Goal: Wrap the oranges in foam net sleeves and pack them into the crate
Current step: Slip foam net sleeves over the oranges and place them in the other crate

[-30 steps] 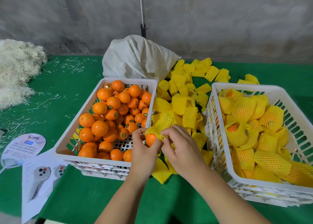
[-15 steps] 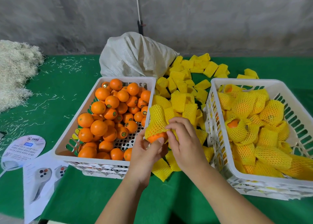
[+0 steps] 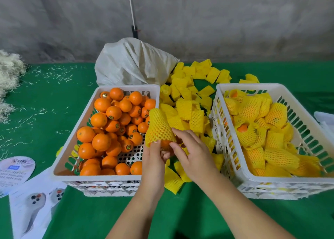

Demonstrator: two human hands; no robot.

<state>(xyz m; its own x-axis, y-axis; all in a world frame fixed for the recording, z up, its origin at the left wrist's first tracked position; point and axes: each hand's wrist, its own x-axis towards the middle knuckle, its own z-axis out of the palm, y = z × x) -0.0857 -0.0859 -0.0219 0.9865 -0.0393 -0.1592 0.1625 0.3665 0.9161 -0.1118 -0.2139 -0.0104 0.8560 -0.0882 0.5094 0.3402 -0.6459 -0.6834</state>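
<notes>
My left hand [image 3: 153, 157] holds an orange [image 3: 166, 144] from below, and a yellow foam net sleeve [image 3: 159, 128] covers most of it. The sleeve's loose end stands up toward the back left. My right hand [image 3: 191, 152] pinches the sleeve's lower edge at the orange. Both hands are between the two white crates. The left crate [image 3: 72, 159] holds several bare oranges [image 3: 108, 126]. The right crate [image 3: 233, 159] holds several sleeved oranges [image 3: 262, 130].
A pile of loose yellow sleeves [image 3: 188, 101] lies between and behind the crates, with a white sack [image 3: 133, 63] behind it. Pale shredded fibre [image 3: 9, 75] sits at the far left. A round paper fan [image 3: 14, 171] and a printed sheet [image 3: 34, 208] lie at the front left on the green cloth.
The sleeve has been pulled further down over the orange, so less orange shows. Both hands have stayed between the crates.
</notes>
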